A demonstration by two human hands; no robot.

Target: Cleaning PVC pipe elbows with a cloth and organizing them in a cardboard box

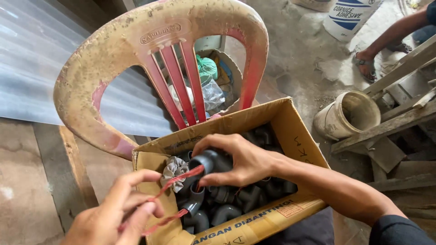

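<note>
A cardboard box [290, 122] sits on a worn red plastic chair [136, 50] and holds several grey pipe elbow fittings [222, 213]. My right hand [236, 159] is shut on one grey elbow fitting [206, 162] lifted just above the pile. A red string [175, 181] runs from that fitting to my left hand [113, 213], which pinches the string at the lower left, outside the box. A crumpled grey rag [175, 169] lies at the box's left inner edge.
A dirty bucket [349, 115] lies on its side at the right, beside wooden planks [390, 127]. A white bag [349, 18] and another person's sandalled foot [365, 63] are at the upper right. Corrugated metal sheet [32, 59] lies at the left.
</note>
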